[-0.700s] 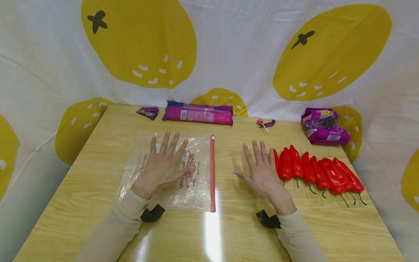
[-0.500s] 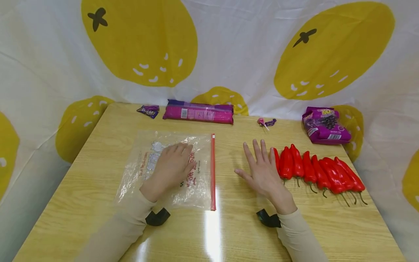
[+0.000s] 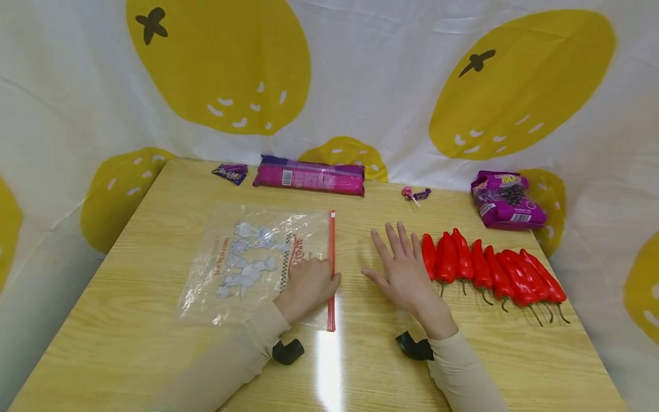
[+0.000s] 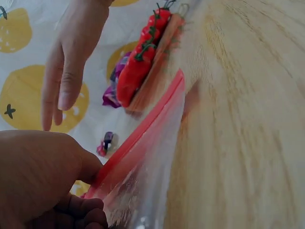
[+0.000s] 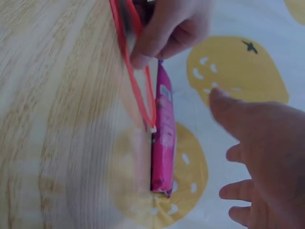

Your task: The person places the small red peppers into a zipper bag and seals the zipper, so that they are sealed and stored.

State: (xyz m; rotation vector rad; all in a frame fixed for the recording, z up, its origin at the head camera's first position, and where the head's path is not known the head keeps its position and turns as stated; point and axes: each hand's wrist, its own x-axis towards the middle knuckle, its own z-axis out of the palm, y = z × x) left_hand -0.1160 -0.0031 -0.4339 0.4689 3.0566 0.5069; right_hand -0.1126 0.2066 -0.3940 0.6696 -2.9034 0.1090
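Note:
A clear zip bag [image 3: 252, 266] with a printed front lies flat on the table, its red zip edge [image 3: 332, 312] toward the right. My left hand [image 3: 310, 289] pinches the bag at the middle of that edge with thumb and curled fingers. In the right wrist view the red strips [image 5: 132, 78] stand apart, leaving a gap at the mouth. My right hand [image 3: 409, 280], fingers spread, hovers between the bag and a row of red peppers [image 3: 481, 269], holding nothing.
Along the table's back lie a small purple wrapper [image 3: 230, 173], a long magenta packet [image 3: 311, 176], a lollipop [image 3: 409, 193] with a small purple wrapped sweet [image 3: 423, 194], and a purple bag [image 3: 507, 200]. A lemon-print cloth [image 3: 370, 74] hangs behind.
My left hand has moved right from over the bag's middle to its red edge, its spread fingers curling to pinch it. My right hand stays nearly in place.

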